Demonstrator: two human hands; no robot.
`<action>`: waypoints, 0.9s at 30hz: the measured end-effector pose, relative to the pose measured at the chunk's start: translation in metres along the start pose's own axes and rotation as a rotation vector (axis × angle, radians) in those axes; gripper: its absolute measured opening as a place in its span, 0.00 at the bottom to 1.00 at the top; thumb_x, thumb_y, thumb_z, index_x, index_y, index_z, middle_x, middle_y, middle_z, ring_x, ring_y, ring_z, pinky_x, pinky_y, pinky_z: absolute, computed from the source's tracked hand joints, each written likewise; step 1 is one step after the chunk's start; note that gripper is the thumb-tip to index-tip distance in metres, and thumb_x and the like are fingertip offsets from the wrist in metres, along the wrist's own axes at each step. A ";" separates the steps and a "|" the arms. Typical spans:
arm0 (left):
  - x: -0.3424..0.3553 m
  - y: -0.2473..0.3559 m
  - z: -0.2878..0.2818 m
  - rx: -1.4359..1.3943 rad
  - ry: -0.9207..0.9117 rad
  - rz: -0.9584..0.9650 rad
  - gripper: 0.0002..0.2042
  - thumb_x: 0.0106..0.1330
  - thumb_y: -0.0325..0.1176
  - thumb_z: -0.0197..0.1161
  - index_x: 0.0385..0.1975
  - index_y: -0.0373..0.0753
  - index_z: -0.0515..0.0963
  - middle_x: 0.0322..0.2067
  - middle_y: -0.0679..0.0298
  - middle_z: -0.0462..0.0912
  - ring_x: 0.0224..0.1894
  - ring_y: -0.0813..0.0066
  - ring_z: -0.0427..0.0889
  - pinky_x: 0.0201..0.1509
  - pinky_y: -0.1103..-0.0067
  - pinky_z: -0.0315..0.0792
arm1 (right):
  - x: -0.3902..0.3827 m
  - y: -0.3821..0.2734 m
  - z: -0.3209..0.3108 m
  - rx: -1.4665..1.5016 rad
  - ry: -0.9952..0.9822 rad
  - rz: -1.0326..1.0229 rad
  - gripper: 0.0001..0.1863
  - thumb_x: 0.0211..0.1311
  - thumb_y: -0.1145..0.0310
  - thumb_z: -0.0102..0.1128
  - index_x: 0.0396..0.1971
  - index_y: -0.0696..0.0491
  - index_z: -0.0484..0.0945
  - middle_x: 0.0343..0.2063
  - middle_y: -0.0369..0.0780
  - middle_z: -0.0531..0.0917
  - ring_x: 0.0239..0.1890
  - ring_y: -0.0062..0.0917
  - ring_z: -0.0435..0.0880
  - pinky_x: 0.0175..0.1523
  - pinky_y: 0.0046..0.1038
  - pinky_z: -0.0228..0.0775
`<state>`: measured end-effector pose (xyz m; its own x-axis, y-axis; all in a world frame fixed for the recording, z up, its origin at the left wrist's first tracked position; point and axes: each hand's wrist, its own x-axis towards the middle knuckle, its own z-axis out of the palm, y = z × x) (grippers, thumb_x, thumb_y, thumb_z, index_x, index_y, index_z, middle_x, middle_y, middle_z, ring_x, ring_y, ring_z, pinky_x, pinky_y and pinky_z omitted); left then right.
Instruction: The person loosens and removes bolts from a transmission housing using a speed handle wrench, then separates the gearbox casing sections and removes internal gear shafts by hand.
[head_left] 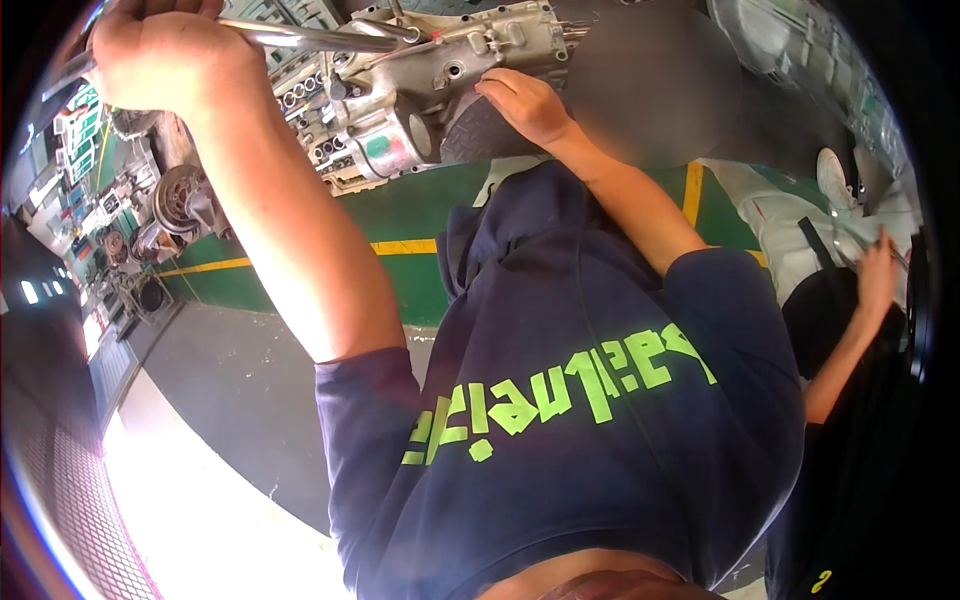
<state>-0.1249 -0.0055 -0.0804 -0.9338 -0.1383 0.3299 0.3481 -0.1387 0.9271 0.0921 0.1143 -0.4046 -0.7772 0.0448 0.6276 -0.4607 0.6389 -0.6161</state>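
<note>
A green floor point(415, 290), crossed by a yellow line point(405, 247), is seen beyond and below the fingers of both hands. The engine point(420, 72), a large grey metal body, is located between the two hands, directly under the right fingertips. A brown round metal part point(178, 200) is noted below the left fingers, well apart from them. The left hand point(175, 55) is closed around a metal bar point(320, 38), whose far end is extended to the engine, left of the right fingers. The right hand point(525, 105) is placed with bent fingers against the engine's casing; whether anything is pinched cannot be told. A small round hole point(455, 70) is observed just left of those fingertips.
</note>
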 end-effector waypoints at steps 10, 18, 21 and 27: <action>-0.006 0.007 -0.003 0.130 0.078 0.017 0.07 0.62 0.28 0.47 0.22 0.34 0.65 0.15 0.67 0.63 0.14 0.80 0.59 0.16 0.82 0.59 | -0.013 0.001 -0.016 0.009 -0.085 -0.113 0.11 0.50 0.75 0.62 0.36 0.54 0.81 0.39 0.38 0.82 0.38 0.28 0.84 0.42 0.26 0.79; -0.010 0.006 0.002 0.109 0.019 0.009 0.09 0.62 0.28 0.47 0.20 0.36 0.62 0.14 0.68 0.58 0.14 0.79 0.53 0.16 0.81 0.52 | -0.005 0.003 -0.008 -0.079 -0.158 -0.137 0.11 0.50 0.73 0.61 0.36 0.55 0.82 0.41 0.36 0.82 0.39 0.27 0.83 0.41 0.24 0.78; -0.003 0.005 -0.004 0.108 0.039 -0.026 0.08 0.62 0.29 0.48 0.21 0.35 0.64 0.14 0.67 0.59 0.15 0.78 0.56 0.17 0.81 0.56 | -0.008 -0.001 -0.011 -0.142 -0.242 -0.123 0.13 0.50 0.72 0.60 0.38 0.54 0.83 0.46 0.34 0.82 0.43 0.25 0.81 0.43 0.23 0.76; -0.017 0.008 0.010 0.080 0.032 -0.004 0.08 0.63 0.28 0.47 0.23 0.33 0.66 0.15 0.69 0.56 0.16 0.79 0.51 0.18 0.80 0.50 | -0.032 -0.007 -0.043 -0.199 -0.364 -0.123 0.17 0.50 0.75 0.58 0.43 0.52 0.83 0.57 0.36 0.80 0.54 0.31 0.79 0.56 0.33 0.72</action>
<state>-0.1076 0.0054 -0.0771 -0.9315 -0.1693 0.3218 0.3358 -0.0609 0.9400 0.1388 0.1416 -0.3996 -0.8384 -0.2919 0.4603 -0.4956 0.7599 -0.4207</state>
